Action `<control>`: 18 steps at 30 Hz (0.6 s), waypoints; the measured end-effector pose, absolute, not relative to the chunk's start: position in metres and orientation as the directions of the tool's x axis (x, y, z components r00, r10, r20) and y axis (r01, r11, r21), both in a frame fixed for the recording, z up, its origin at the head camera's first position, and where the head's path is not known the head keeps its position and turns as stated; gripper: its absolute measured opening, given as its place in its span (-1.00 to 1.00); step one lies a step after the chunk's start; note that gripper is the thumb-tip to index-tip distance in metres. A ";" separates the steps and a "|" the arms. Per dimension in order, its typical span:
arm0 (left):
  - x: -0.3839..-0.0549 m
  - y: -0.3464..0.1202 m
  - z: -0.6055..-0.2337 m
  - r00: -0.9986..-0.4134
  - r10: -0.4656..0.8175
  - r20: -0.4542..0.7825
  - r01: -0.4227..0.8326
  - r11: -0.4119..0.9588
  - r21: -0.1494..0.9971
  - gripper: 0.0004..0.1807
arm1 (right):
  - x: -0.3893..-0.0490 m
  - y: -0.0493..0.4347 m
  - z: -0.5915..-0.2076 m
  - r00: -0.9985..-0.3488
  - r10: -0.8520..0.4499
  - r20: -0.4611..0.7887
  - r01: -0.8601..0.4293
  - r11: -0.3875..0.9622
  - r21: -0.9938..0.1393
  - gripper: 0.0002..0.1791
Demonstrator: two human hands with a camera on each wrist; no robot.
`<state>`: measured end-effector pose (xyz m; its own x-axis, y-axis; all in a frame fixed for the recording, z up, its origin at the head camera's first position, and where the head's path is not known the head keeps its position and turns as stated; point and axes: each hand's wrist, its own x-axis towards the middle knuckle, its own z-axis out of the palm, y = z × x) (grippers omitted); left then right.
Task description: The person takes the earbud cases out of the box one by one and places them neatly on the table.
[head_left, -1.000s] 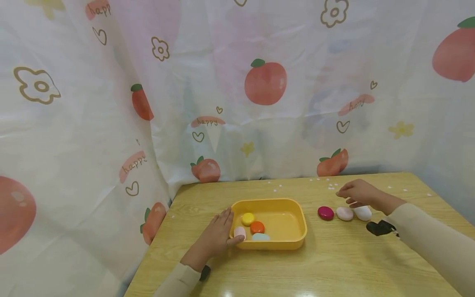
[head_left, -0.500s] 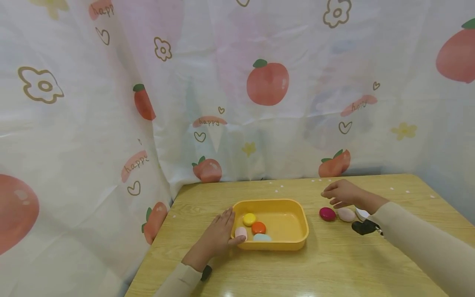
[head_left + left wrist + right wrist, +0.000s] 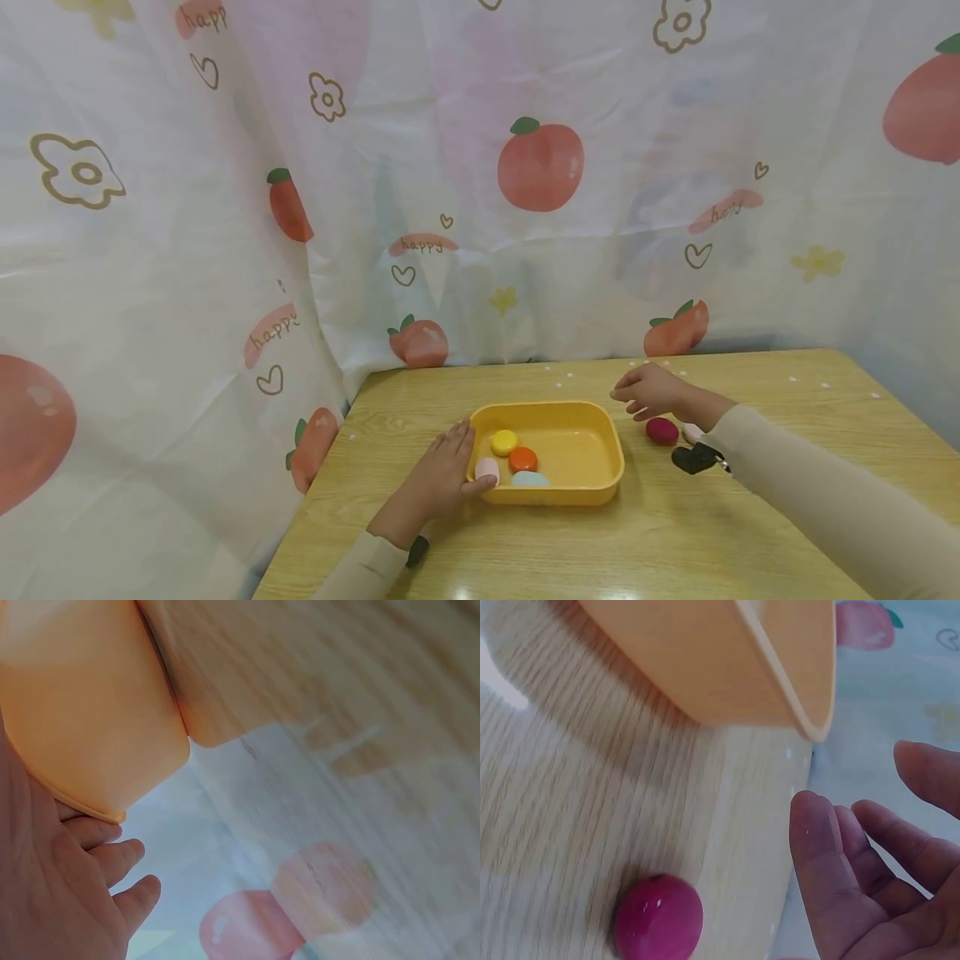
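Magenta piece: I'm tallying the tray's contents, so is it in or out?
Out. The magenta piece lies on the wooden table beside the yellow tray, with bare wood between them.

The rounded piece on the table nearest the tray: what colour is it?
Deep magenta; the rounded piece shows best in the right wrist view.
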<state>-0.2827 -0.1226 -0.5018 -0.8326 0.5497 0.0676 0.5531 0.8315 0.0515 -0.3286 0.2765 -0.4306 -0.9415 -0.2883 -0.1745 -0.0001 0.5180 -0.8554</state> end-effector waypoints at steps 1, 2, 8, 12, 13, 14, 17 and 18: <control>-0.283 -0.123 -0.502 -0.833 0.549 0.067 0.552 0.832 0.052 0.14 | -0.329 0.273 -0.432 -0.941 -0.289 -0.175 0.001 0.515 -0.857 -0.56; -0.283 -0.123 -0.502 -0.833 0.549 0.067 0.552 0.832 0.051 0.14 | -0.330 0.271 -0.433 -0.941 -0.285 -0.181 0.010 0.512 -0.859 -0.56; -0.284 -0.123 -0.502 -0.834 0.549 0.058 0.552 0.833 0.048 0.16 | -0.333 0.255 -0.436 -0.942 -0.269 -0.202 0.038 0.512 -0.858 -0.58; -0.283 -0.123 -0.501 -0.832 0.551 0.061 0.554 0.831 0.049 0.16 | -0.332 0.248 -0.433 -0.943 -0.269 -0.197 0.037 0.504 -0.863 -0.59; -0.283 -0.123 -0.501 -0.832 0.551 0.062 0.554 0.831 0.051 0.16 | -0.332 0.246 -0.432 -0.944 -0.268 -0.193 0.034 0.502 -0.864 -0.59; -0.283 -0.123 -0.501 -0.832 0.552 0.064 0.555 0.830 0.053 0.16 | -0.332 0.245 -0.431 -0.945 -0.269 -0.188 0.030 0.500 -0.865 -0.59; -0.284 -0.123 -0.502 -0.831 0.553 0.063 0.556 0.829 0.059 0.15 | -0.333 0.242 -0.431 -0.947 -0.269 -0.177 0.026 0.484 -0.874 -0.59; -0.284 -0.123 -0.502 -0.830 0.554 0.063 0.557 0.828 0.060 0.15 | -0.333 0.241 -0.431 -0.947 -0.271 -0.175 0.026 0.477 -0.878 -0.60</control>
